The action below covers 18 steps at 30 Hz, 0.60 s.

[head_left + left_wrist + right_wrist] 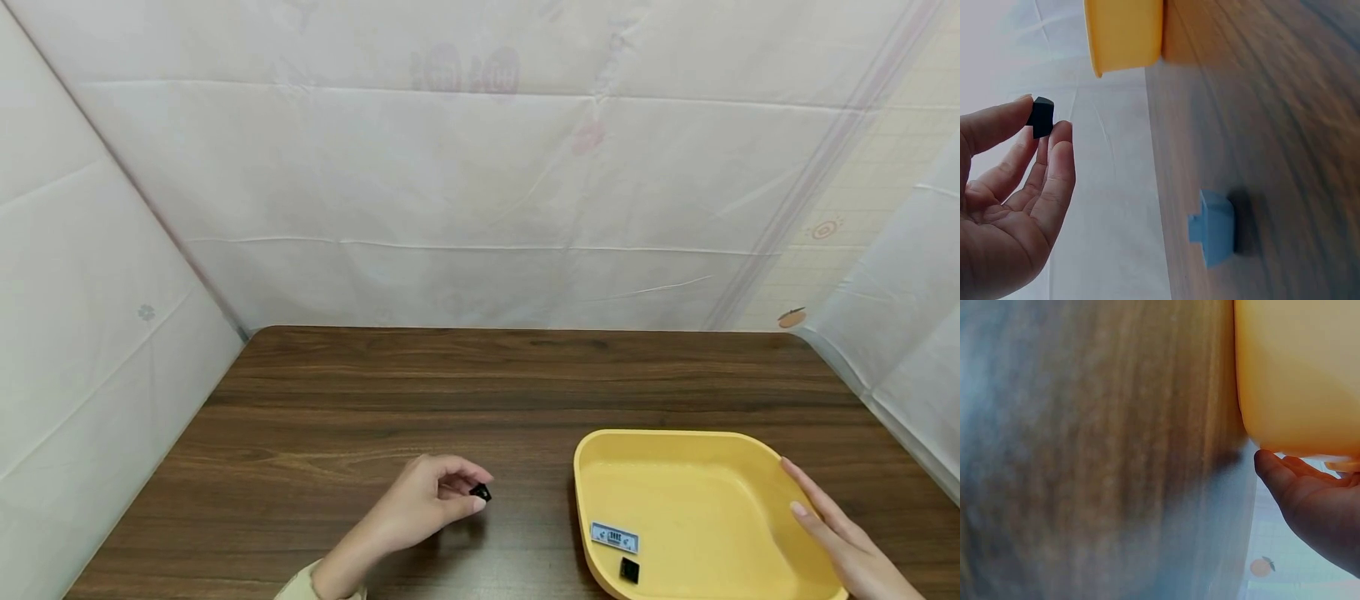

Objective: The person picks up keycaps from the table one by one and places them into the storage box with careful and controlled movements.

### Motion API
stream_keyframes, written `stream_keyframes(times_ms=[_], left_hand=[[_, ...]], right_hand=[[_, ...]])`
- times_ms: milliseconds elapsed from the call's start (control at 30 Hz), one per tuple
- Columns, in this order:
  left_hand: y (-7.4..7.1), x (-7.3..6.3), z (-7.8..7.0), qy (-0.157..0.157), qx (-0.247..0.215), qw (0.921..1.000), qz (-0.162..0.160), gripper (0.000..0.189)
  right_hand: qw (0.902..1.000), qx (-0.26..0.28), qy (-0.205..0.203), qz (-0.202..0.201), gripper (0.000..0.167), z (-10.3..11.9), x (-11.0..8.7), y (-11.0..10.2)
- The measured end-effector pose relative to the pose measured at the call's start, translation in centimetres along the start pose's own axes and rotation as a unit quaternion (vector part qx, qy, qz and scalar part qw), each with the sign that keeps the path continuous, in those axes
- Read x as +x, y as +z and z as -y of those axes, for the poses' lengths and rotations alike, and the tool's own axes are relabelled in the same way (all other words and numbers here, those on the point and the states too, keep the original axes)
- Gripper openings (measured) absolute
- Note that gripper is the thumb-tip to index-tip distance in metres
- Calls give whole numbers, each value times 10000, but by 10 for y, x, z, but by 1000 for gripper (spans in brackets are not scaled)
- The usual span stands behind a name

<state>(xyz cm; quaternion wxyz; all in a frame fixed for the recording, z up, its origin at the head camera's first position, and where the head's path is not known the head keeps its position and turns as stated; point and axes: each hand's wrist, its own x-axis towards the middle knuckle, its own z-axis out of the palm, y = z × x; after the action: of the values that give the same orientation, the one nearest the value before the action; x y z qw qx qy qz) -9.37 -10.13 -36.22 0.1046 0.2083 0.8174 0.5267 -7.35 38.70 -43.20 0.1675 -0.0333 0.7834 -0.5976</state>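
One black piece (482, 492): likely light, hard; pinch sides.
Left hand (422, 504): pinching it.
Right hand (843, 533): gripping yellow tray (697, 508).

Head cam looked forward and down from above, farthest off, taking in most of the table (337, 392) and the pale backdrop (450, 192). Left wrist cam sat close and low, rolled sideways, facing the left hand (1010, 228). Right wrist cam, likewise close and sideways, faced the right hand (1319, 506). All three shared the yellow tray (697, 508).
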Motion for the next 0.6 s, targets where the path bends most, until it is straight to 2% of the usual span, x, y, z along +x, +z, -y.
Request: stream_keyframes(times_ms=[133,467,600], left_hand=[[4,5,-5,61,29,10000,-22,24],[11,18,-18,120,-78,9999,-21,22],[15,22,-21,236,-84,9997,-68,21]], right_hand=[[9997,-197,135,30,52,-2,0,-3],[9994,188,243,177,53,-2,1,-5],[9998,6,197,87,53,-2,1,-4]])
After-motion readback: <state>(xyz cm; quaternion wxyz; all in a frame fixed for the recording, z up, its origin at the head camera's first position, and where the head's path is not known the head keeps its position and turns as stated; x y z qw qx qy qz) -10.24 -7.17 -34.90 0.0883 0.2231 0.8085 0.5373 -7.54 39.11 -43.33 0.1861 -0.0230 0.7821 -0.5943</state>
